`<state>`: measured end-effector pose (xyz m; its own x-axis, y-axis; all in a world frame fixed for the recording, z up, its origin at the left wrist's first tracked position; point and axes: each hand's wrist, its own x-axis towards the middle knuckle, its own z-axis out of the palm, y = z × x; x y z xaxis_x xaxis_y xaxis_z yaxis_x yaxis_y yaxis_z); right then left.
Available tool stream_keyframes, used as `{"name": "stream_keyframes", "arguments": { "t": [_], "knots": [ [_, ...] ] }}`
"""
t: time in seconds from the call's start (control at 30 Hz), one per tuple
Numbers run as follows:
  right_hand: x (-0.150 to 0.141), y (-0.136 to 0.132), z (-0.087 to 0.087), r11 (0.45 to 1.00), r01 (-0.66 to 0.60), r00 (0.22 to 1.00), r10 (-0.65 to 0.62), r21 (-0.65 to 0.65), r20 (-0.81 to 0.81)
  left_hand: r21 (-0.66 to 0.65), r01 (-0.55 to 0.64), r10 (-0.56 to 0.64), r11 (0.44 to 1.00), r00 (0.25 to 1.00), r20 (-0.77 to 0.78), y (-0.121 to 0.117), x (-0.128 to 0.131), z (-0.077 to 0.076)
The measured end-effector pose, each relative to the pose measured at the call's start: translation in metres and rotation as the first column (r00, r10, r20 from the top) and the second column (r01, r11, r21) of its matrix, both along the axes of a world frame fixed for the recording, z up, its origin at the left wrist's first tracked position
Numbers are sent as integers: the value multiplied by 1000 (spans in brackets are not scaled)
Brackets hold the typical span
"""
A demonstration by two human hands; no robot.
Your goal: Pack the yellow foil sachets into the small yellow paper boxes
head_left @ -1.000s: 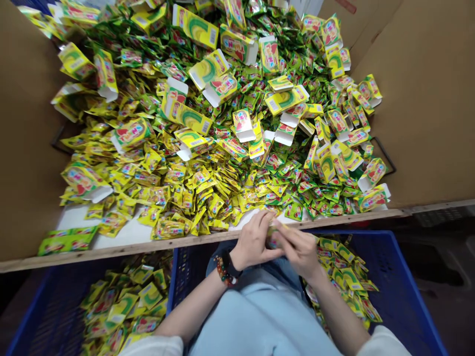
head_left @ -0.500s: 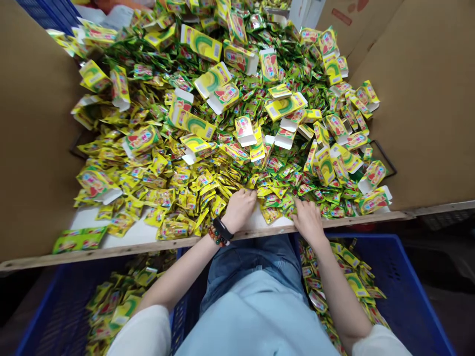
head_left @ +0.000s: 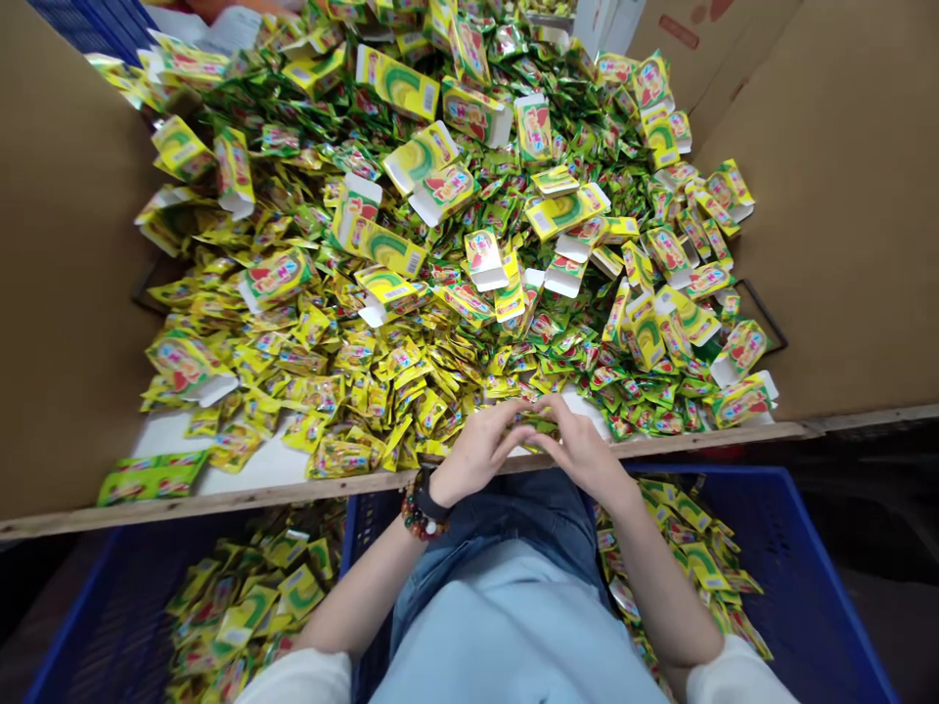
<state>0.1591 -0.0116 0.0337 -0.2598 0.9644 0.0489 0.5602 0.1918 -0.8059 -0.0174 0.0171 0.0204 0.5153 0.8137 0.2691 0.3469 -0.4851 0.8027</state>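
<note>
Left hand (head_left: 476, 455) and right hand (head_left: 583, 452) meet on a yellow-green foil sachet (head_left: 541, 423) at lower centre.
Both grips are clenched on it, just above the surface's wooden edge (head_left: 220, 502), below a heap of sachets and cartons (head_left: 411, 323).

Foil sachets (head_left: 411, 381) on a table (head_left: 165, 435), crates (head_left: 117, 596) in front

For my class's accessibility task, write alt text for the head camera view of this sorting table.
Seen from above, a person's left hand and right hand hold a small foil sachet just over a wooden table edge. Beyond it lies a heap of yellow-green foil sachets and open cartons, walled by cardboard sheets. More sachets lie in blue plastic crates below.
</note>
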Motion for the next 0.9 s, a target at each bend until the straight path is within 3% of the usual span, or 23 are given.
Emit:
{"name": "stream_keyframes", "arguments": {
  "t": [0.1,0.23,0.3,0.33,0.4,0.47,0.57,0.63,0.77,0.83,0.9],
  "knots": [
    [-4,-2,-7,989,137,960,-147,-56,-240,-53,-36,38,998,999,39,-5,-4,4],
    [-7,-8,-19,961,240,837,-278,-140,-471,-59,-50,50,997,999,11,3,-10,14],
    [-3,-12,-24,937,316,799,-348,-151,-490,52,-48,54,997,991,-123,28,-18,22],
    [1,-13,-25,918,370,780,-392,-144,-489,151,-82,112,985,973,-203,47,-24,25],
    [9,-16,-28,878,460,742,-462,-132,-486,393,-178,328,902,875,-356,92,-35,31],
    [15,-19,-29,848,515,707,-504,-128,-496,539,-110,412,835,774,-480,136,-42,34],
    [19,-24,-28,829,545,677,-524,-127,-516,574,76,345,815,732,-588,171,-45,38],
    [21,-25,-26,813,569,657,-540,-124,-526,591,130,283,796,783,-554,166,-45,41],
    [26,-17,-14,757,647,564,-552,-86,-614,610,241,33,755,915,-402,117,-49,45],
    [29,-6,-1,745,667,538,-505,-26,-675,544,359,-163,758,913,-375,90,-51,42],
    [30,8,14,785,618,578,-416,45,-702,465,448,-317,763,887,-335,66,-52,35]
  ]
}}
